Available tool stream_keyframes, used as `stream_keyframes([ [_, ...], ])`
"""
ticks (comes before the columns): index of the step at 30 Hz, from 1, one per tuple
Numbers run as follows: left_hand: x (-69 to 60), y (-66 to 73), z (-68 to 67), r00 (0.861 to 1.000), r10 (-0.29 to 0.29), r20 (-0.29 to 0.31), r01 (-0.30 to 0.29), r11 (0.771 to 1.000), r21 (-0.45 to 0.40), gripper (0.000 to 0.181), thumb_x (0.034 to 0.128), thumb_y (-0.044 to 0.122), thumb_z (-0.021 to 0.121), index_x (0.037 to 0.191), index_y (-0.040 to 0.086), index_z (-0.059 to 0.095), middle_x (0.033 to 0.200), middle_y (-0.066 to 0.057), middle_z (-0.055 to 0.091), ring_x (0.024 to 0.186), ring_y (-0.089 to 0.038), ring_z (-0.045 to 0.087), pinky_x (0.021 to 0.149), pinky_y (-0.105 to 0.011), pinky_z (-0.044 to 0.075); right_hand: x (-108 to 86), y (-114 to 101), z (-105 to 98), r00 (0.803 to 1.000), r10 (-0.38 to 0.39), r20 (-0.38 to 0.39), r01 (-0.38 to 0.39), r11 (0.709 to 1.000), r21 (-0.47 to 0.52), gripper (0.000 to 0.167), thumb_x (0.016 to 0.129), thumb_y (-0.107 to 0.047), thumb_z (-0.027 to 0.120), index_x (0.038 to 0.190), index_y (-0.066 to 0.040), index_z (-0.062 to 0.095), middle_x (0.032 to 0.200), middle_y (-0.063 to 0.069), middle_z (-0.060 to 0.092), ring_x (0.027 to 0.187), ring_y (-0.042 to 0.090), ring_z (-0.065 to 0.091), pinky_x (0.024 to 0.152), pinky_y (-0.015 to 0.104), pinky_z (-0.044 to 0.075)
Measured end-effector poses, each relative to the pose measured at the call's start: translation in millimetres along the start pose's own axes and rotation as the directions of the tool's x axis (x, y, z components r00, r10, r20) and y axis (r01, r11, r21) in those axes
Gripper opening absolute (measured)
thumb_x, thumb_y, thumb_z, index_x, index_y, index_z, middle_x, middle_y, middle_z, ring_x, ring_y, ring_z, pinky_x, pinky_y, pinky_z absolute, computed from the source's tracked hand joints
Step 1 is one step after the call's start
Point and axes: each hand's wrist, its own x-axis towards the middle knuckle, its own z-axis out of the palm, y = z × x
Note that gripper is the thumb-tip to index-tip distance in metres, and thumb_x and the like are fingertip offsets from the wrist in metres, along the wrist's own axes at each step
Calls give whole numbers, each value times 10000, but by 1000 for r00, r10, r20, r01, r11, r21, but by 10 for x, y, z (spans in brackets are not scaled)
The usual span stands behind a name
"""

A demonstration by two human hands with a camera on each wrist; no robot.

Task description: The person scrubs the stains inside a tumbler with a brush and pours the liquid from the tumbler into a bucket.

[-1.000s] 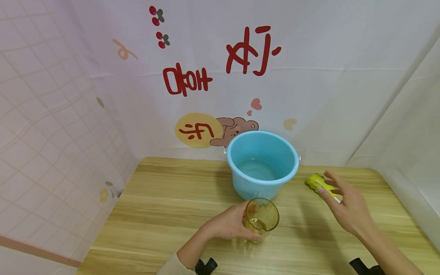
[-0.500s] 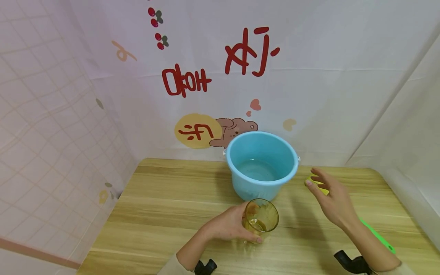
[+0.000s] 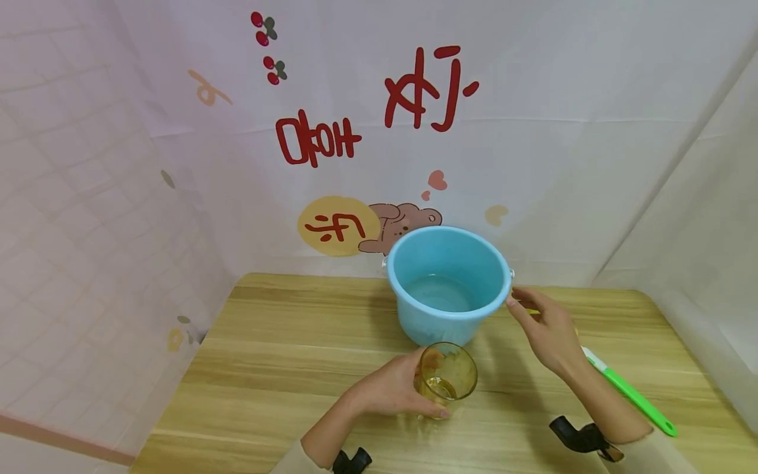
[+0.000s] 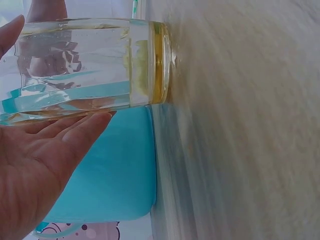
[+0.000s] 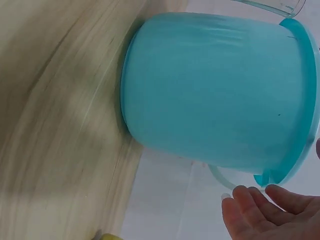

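An amber-tinted glass stands on the table in front of a light blue bucket with water in its bottom. My left hand curls round the glass from the left side; in the left wrist view the glass rests on its base above that hand. Beside the bucket's right rim is my right hand, its fingers extended and slightly bent. The right wrist view has this hand by the handle joint of the bucket; whether it touches the rim cannot be told.
A green-handled brush lies right of my right forearm, its yellow head mostly hidden by the hand. Behind the wooden table hangs a white printed cloth, with another cloth down the left side.
My right hand has moved left from over the yellow brush head to the bucket's rim, uncovering the green handle. My left hand keeps hold of the glass in the same place.
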Motion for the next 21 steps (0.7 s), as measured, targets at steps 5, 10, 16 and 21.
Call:
stream_keyframes([
  [5,-7,0,3,1000,4,0,-4,1000,-8,854,820,267,934,1523,247,449,1373,57,612,1273,-116,581,1085,-294,463,52,-14,18,998,51,30,-51,998,20,490,1097,-400,555,1397,-22,636,1295,193,695,1217,364,625,971,420,544],
  [10,-8,-4,2,1000,-6,-8,6,1000,-13,856,814,254,938,1519,257,452,1364,62,614,1270,-121,582,1087,-294,461,103,-43,55,994,97,42,-99,994,41,537,1095,-441,540,1386,0,639,1219,219,716,1116,390,659,918,555,531],
  [16,-5,-11,4,1000,-2,-8,1,1000,-17,863,811,246,940,1521,263,449,1369,63,615,1274,-116,583,1097,-307,462,138,-96,86,987,149,59,-153,986,72,578,1085,-488,536,1393,-11,645,1183,197,727,1037,355,678,827,392,528],
  [21,-10,-12,7,1000,0,-15,0,1000,-8,864,808,250,943,1517,277,452,1367,69,616,1269,-110,585,1095,-306,462,158,-109,106,985,165,52,-170,980,105,584,1081,-485,549,1385,3,650,1201,199,726,1016,328,678,819,368,537],
])
